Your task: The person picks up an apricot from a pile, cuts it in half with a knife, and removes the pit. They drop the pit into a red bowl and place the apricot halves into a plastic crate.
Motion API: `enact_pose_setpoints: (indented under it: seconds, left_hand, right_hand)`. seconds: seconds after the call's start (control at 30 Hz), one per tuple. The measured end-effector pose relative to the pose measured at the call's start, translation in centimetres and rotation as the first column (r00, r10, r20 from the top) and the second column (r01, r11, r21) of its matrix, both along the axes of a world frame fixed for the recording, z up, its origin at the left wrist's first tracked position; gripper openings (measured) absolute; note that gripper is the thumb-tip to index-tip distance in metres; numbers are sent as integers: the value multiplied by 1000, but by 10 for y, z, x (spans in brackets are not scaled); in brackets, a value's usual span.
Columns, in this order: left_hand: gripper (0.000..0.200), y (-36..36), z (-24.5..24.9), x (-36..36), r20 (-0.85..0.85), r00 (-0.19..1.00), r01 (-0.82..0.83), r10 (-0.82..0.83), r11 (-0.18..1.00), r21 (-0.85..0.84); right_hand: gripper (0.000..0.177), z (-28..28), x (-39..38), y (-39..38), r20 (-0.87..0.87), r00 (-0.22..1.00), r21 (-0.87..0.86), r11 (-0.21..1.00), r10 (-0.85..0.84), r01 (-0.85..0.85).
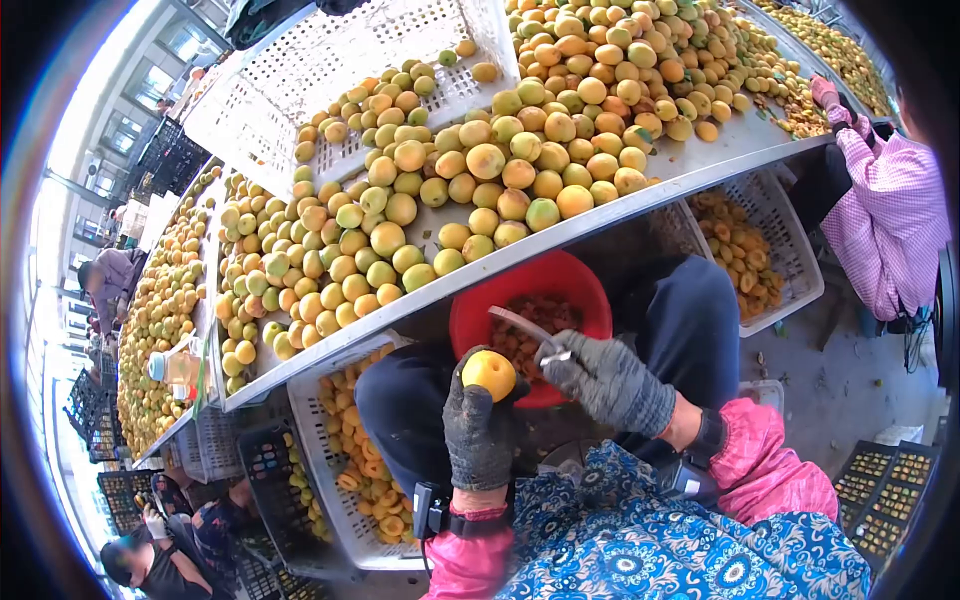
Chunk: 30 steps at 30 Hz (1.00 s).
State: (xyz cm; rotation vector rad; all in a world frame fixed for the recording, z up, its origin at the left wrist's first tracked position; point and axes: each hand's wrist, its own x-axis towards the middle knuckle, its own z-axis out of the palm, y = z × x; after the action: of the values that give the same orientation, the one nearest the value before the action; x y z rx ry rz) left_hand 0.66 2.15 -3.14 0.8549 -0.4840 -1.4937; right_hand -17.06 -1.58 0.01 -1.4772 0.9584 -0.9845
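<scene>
In the head view, my gloved left hand (pixel 478 430) is closed round a yellow apricot (pixel 489 375), held upright between thumb and fingers. My gloved right hand (pixel 612 388) grips a small knife (pixel 520 322) with a curved blade; its handle is mostly hidden in the fist. The blade points up and left, apart from the apricot. Under both hands, between my knees, sits a red basin (pixel 590 290) with many brownish pits (pixel 530 330) inside.
A metal-edged table (pixel 700 180) heaped with apricots (pixel 480 160) stands ahead, with a white crate (pixel 250 100) tipped on it. Crates of split apricots stand at left (pixel 335 500) and right (pixel 800 260). A co-worker in a pink checked shirt (pixel 890 220) is at right; others are at left.
</scene>
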Motion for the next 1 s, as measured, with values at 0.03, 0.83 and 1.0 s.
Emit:
enact_pose_setpoints:
  seconds: [0.03,0.83,1.0]
  left_hand:
    - [68,1,6,-2,23,1000,-3,3,1000,-2]
    - [62,8,32,-12,187,977,91,-98,995,48]
    - [64,10,30,-4,180,971,143,-159,985,96]
  right_hand:
    - [25,4,-2,5,-126,992,-66,998,15,-24]
    - [31,-23,-3,24,-130,983,-8,992,126,-128]
    - [29,-9,-17,17,-97,964,61,968,249,-244]
